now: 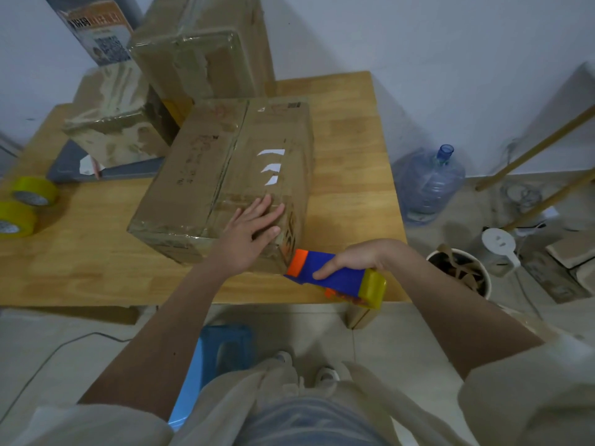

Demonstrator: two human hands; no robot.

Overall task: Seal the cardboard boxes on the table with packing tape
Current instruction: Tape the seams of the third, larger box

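Note:
A large cardboard box lies on the wooden table, flaps closed, with clear tape across its near end. My left hand presses flat on the box's near right corner, fingers straight. My right hand grips a blue and orange tape dispenser carrying a yellow roll, its orange nose against the box's near right bottom edge. Two taped boxes stand behind: a small one at the left and a tall one at the back.
Two yellow tape rolls sit at the table's left edge. A grey tray lies under the small box. On the floor are a water jug, a bin of cardboard scraps and a blue stool.

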